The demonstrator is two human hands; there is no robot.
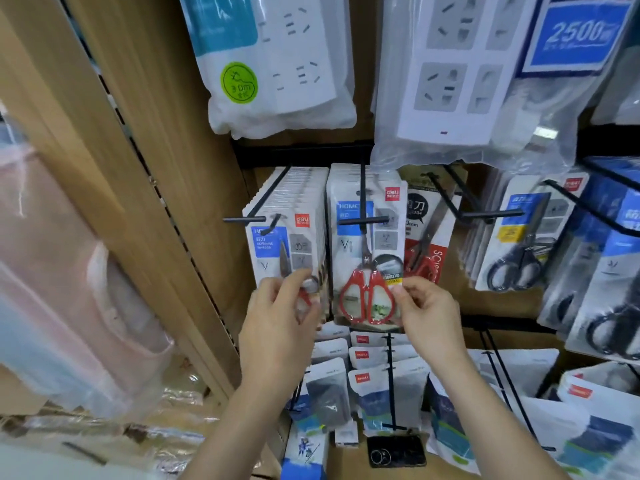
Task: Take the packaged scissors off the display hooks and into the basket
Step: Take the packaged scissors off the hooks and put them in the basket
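Two stacks of packaged scissors hang side by side on black display hooks. The left stack's front pack (282, 251) hangs from the left hook (256, 219); my left hand (280, 317) pinches its lower edge. The middle pack (367, 258), with red-handled scissors, hangs from the centre hook (362, 221); my right hand (427, 315) pinches its lower right corner. No basket is in view.
More packs hang to the right: red-handled scissors (427, 244) and black-handled ones (526, 244). Bagged power strips (277, 64) hang above. Small packaged goods (384, 386) fill the hooks below. A wooden shelf post (149, 188) stands at the left, with wrapped items (69, 289) beside it.
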